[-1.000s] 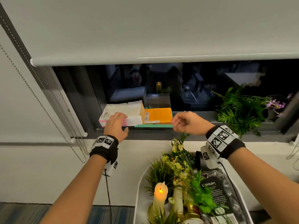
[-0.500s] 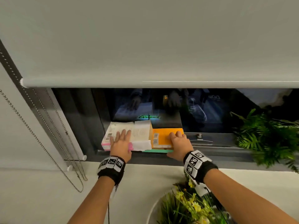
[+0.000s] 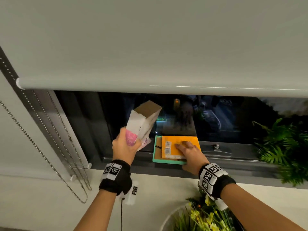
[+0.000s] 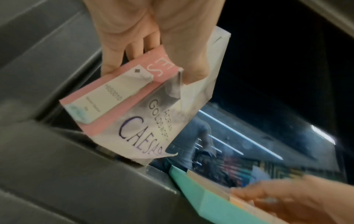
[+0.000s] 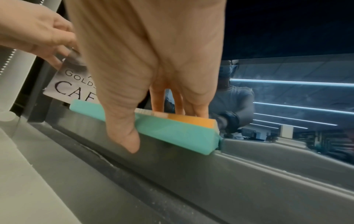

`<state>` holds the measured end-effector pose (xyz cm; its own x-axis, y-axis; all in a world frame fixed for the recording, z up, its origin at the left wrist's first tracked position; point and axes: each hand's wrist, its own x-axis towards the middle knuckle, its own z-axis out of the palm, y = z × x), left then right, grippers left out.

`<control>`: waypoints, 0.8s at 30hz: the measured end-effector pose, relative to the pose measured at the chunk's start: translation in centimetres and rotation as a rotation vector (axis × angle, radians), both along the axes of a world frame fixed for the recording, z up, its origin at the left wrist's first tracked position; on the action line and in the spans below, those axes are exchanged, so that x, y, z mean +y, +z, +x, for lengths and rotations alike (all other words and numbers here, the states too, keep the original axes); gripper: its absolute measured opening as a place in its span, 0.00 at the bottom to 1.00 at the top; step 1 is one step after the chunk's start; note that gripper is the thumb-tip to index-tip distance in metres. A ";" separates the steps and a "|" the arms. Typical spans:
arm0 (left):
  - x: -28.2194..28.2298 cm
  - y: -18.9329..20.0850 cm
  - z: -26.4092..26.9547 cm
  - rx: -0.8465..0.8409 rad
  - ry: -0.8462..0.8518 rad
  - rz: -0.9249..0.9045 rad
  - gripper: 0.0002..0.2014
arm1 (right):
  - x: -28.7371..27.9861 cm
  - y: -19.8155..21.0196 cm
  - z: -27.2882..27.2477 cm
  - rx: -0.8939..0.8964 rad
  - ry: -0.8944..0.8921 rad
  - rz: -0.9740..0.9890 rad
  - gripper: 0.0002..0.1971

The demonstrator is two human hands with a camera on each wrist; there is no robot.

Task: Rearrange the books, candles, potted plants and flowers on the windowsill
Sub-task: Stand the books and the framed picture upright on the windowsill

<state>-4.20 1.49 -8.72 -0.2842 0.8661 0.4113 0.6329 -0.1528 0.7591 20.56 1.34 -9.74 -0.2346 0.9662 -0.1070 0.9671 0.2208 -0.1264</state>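
My left hand (image 3: 124, 147) grips two books together by their lower end: a pink book (image 4: 114, 94) and a white book titled Caesar (image 4: 149, 124). The pair (image 3: 143, 120) is lifted off the sill and tilts up toward the dark glass. In the left wrist view the fingers (image 4: 118, 60) wrap the pink spine. My right hand (image 3: 188, 150) lies flat on an orange book (image 3: 183, 139), which sits on a larger teal book (image 3: 166, 161) on the grey windowsill (image 3: 233, 157). In the right wrist view the thumb (image 5: 126, 136) hangs over the teal book's (image 5: 182, 134) front edge.
A green fern (image 3: 286, 147) stands on the sill at the right. A roller blind (image 3: 150, 47) hangs low over the window, with its bead chain (image 3: 41, 147) at the left. Yellow flowers and greenery (image 3: 203, 215) sit below my right wrist.
My left hand has picked the pink and white books up from the sill and tipped them upright. My right hand has stayed on the orange book.
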 end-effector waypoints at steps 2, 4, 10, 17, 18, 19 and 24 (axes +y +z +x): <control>0.2 -0.5 -0.1 -0.119 0.092 -0.026 0.21 | 0.1 0.0 0.2 -0.001 0.010 0.006 0.42; 0.4 -1.2 -0.6 -0.219 0.182 -0.028 0.20 | 0.0 0.0 0.5 0.008 0.005 -0.004 0.42; 0.2 -0.8 -1.9 -0.088 0.366 -0.142 0.26 | 0.0 -0.2 0.4 0.007 -0.002 -0.001 0.43; 0.4 -0.9 -2.0 0.010 0.420 -0.165 0.30 | -0.1 -0.3 0.8 0.010 -0.006 -0.027 0.43; 0.6 -0.8 -2.2 0.020 0.425 -0.171 0.32 | -0.1 -0.3 0.8 0.010 -0.005 -0.030 0.43; 0.7 -0.7 -2.4 0.033 0.424 -0.173 0.32 | -0.2 -0.3 0.8 0.011 -0.004 -0.032 0.42; 0.1 -0.4 -2.7 0.038 0.405 -0.173 0.34 | -0.3 0.0 0.7 0.005 -0.005 -0.034 0.43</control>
